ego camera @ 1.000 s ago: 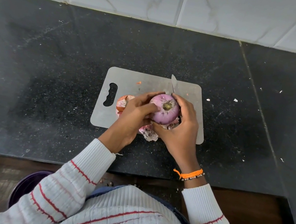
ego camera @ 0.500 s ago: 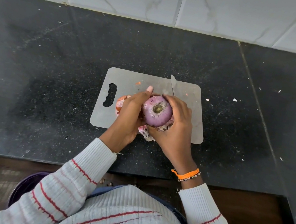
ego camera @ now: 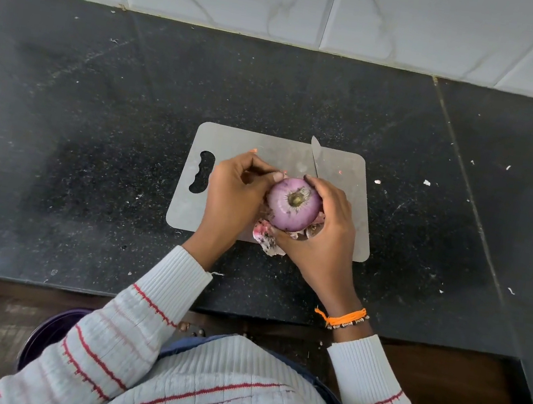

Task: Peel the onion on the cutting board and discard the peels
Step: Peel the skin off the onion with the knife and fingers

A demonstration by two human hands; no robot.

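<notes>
Black speckled stone forms the desk (ego camera: 94,141), with a thin grey cutting board (ego camera: 348,179) near its front edge. My right hand (ego camera: 325,241) grips the smooth purple onion (ego camera: 294,206) above the board, fingers curled round it. My left hand (ego camera: 231,193) touches its left side, fingertips pinched together; papery peels (ego camera: 265,238) lie beneath.

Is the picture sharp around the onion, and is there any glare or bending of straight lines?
Head view: the onion and both hands are sharp, no motion blur; soft glare whitens the dark counter at left and right; the wide-angle lens bows the tile wall edge and the counter's front edge; the sweater at the bottom is slightly soft.
</notes>
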